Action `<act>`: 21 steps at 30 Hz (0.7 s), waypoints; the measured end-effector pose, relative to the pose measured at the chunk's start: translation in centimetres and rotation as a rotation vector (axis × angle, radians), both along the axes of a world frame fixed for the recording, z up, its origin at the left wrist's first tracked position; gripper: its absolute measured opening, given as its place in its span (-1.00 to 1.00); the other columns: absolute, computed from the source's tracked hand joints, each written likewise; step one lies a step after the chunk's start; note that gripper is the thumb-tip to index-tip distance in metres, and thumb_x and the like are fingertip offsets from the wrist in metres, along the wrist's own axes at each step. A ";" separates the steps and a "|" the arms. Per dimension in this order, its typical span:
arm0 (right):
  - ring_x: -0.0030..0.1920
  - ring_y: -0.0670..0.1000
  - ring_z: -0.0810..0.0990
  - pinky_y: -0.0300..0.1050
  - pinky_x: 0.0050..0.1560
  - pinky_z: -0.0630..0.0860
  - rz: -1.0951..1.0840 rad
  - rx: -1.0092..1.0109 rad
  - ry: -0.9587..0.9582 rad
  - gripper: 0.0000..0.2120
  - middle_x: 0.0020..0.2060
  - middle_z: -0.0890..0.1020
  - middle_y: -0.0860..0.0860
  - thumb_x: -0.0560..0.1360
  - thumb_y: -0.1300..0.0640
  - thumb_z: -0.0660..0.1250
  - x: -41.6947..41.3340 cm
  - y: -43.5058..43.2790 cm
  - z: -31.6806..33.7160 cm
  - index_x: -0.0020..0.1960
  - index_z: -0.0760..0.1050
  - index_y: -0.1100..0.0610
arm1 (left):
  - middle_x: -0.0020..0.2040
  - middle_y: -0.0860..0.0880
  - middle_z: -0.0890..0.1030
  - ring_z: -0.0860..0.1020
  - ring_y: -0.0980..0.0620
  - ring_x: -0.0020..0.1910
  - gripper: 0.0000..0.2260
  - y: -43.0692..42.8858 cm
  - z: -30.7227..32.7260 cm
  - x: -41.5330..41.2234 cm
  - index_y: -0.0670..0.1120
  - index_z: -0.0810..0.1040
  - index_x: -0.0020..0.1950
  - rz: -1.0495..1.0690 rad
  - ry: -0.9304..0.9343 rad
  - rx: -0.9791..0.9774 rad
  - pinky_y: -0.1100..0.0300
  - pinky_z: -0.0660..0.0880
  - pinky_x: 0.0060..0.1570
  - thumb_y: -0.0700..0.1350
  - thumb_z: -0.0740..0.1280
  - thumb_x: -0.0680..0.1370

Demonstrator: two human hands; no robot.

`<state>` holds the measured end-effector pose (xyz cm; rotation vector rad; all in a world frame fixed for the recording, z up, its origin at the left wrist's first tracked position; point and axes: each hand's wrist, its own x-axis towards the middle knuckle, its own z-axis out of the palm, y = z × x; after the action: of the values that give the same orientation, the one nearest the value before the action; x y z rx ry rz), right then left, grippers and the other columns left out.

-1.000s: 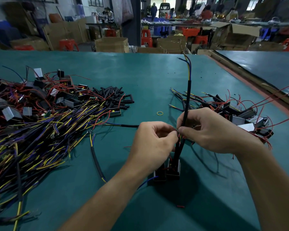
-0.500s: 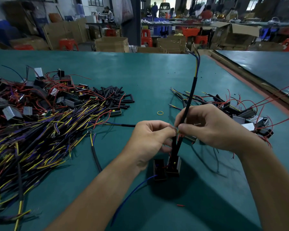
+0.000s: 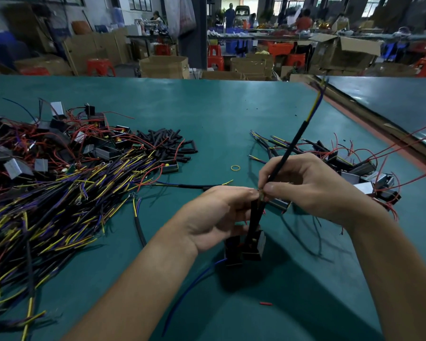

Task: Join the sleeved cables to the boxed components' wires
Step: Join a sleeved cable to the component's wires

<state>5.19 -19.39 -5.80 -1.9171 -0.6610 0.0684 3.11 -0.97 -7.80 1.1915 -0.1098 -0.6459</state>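
Where the two hands meet, above the near middle of the bench [image 3: 231, 107], a sleeved cable [image 3: 290, 147] slants up and away toward the far right corner. Its free end shows yellow and purple cores, blurred at the tip. The right hand [image 3: 305, 183] pinches the cable's lower end between thumb and forefinger, with the other fingers curled behind it. The left hand [image 3: 217, 217] faces it, thumb and forefinger pinching the top of a black lead [image 3: 253, 212]. The fingertips of both hands all but touch at the joint; what lies between them is too small to make out.

The lead rises from a boxed component [image 3: 253, 246], which hangs just beside a second black box [image 3: 233, 251]; whether either touches the bench I cannot tell. A blue wire [image 3: 190, 286] trails from the boxes toward the near edge, and a red scrap [image 3: 266, 303] lies near it.

A yellow rubber band [image 3: 235, 167] lies just beyond the hands. Behind the right hand a heap of joined boxes and cables [image 3: 349, 168] lies, red wires reaching toward the right edge. Along the left edge a large pile of sleeved cables [image 3: 47, 205] spreads out, with loose boxed components [image 3: 47, 143] on its far side and short black tubes [image 3: 167, 143] beside them. Cardboard cartons [image 3: 162, 66] and red stools [image 3: 100, 66] stand past the far edge.
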 end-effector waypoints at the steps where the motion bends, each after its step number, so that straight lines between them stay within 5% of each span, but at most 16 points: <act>1: -0.25 0.03 0.57 -0.04 -0.14 0.52 0.000 0.010 0.009 -0.94 -0.27 0.61 0.23 0.42 0.21 0.36 0.1 0.0 0.0 -0.13 0.60 0.12 | -0.28 0.02 0.61 0.55 0.10 -0.29 -0.83 0.0 0.1 0.0 -0.06 0.67 -0.34 -0.013 0.037 -0.019 0.15 0.51 -0.15 -0.16 0.33 0.42; 5: -0.24 0.01 0.58 0.04 -0.09 0.55 -0.013 -0.034 -0.007 -0.92 -0.26 0.64 0.19 0.47 0.22 0.37 0.2 0.1 -0.3 -0.12 0.61 0.07 | -0.27 -0.01 0.60 0.56 0.06 -0.29 -0.91 0.1 -0.1 0.2 -0.06 0.63 -0.28 -0.003 0.082 -0.032 0.17 0.56 -0.21 -0.08 0.35 0.34; 11: -0.20 -0.11 0.65 -0.21 -0.08 0.58 -0.039 -0.084 -0.088 -0.82 -0.23 0.71 -0.02 0.49 0.34 0.40 0.2 0.1 -0.1 -0.16 0.65 0.08 | -0.26 0.00 0.58 0.53 0.07 -0.31 -0.85 0.0 -0.5 0.4 -0.04 0.65 -0.27 0.030 0.036 -0.001 0.20 0.57 -0.26 0.02 0.38 0.37; 17: -0.19 -0.04 0.67 0.03 -0.04 0.61 -0.047 -0.133 -0.053 -0.86 -0.24 0.70 0.03 0.52 0.28 0.38 0.0 0.1 0.0 -0.14 0.63 0.07 | -0.27 0.02 0.60 0.51 0.08 -0.30 -0.88 0.1 -0.5 0.4 -0.06 0.62 -0.24 0.032 -0.045 0.038 0.20 0.54 -0.25 -0.05 0.37 0.43; 21: -0.23 -0.01 0.62 0.02 -0.12 0.58 -0.026 -0.126 -0.003 -0.88 -0.26 0.67 0.11 0.54 0.28 0.36 -0.2 0.4 0.1 -0.13 0.60 0.13 | -0.21 -0.01 0.57 0.49 0.09 -0.28 -0.90 0.4 -0.6 0.5 -0.07 0.56 -0.18 0.023 -0.110 0.061 0.20 0.52 -0.22 -0.06 0.35 0.47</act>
<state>4.96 -19.04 -5.69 -2.0468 -0.6464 0.0923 3.58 -0.56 -8.37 1.2861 -0.1697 -0.5664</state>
